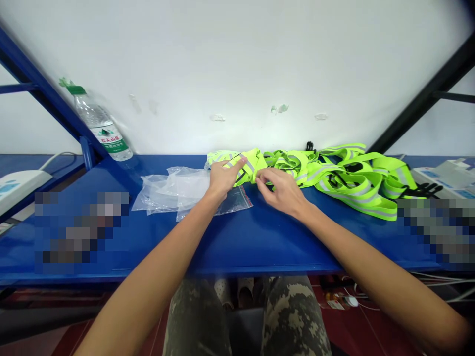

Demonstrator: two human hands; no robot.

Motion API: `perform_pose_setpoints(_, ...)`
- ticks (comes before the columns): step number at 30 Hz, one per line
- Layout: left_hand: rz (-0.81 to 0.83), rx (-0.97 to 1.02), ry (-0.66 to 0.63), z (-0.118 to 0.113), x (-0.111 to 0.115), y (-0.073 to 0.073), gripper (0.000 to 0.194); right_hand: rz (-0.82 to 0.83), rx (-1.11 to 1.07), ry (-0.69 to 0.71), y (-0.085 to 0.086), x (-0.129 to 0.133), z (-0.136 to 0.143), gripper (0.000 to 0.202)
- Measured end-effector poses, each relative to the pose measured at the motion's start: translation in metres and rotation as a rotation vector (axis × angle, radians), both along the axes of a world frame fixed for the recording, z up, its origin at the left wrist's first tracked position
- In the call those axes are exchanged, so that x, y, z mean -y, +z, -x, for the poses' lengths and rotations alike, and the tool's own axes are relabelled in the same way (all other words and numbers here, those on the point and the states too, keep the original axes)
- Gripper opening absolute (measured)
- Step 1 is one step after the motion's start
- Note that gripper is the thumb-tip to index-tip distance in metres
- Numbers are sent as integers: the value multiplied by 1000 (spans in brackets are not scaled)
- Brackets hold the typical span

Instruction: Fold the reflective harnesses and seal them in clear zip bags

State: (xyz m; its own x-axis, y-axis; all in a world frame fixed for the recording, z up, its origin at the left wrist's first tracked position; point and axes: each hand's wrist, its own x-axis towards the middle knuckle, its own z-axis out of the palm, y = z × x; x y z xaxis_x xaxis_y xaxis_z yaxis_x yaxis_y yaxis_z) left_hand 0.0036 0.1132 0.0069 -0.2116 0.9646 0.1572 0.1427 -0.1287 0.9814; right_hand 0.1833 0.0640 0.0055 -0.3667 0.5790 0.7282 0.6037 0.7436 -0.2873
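Note:
My left hand (224,179) grips a folded bundle of neon yellow-green strap with a grey stripe (251,164), its thumb lying on top. Just right of that bundle is my right hand (279,188), with fingers curled together at the bundle's edge; what they pinch, if anything, is too small to make out. A loose pile of the same straps (356,185) with black buckles spreads to the right. Clear plastic bags (168,190) lie left of and beneath my left forearm and hand.
The blue table (260,242) meets a white wall. A water bottle (107,131) leans at the back left by a blue metal frame. White devices sit at the far left (22,185) and far right (445,178). Blurred patches cover items at both sides.

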Motion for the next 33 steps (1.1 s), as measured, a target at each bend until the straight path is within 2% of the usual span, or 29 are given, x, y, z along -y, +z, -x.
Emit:
perform_pose_setpoints(2,12,-3,5,2,1,1,47,166,-77,35,-2,-1,0,6)
perform_pose_setpoints(6,5,-6,-67,2,5,3,48,471,-451,85,-6,-11,-3,28)
perform_pose_setpoints(8,7,-11,-126,1,7,5,48,521,-542,38,-6,-16,-7,38)
perform_pose_setpoints(13,13,27,-266,-2,15,11,50,341,-415,-181,-7,-19,-13,54)
perform_pose_setpoints(17,51,40,-324,-5,20,11,52,328,-318,-90,-8,-15,-11,87)
perform_pose_setpoints(20,62,27,-306,-8,21,8,53,369,-210,-29,-7,-12,-9,88)
perform_pose_setpoints(25,-71,-109,-201,-12,22,7,51,345,-215,-23,-7,-10,-7,102)
perform_pose_setpoints(30,-251,-313,-196,-18,32,9,56,267,-253,-76,-9,-10,-5,83)
perform_pose_setpoints(33,-292,-370,-202,-20,35,10,57,248,-289,-124,-7,-7,-3,73)
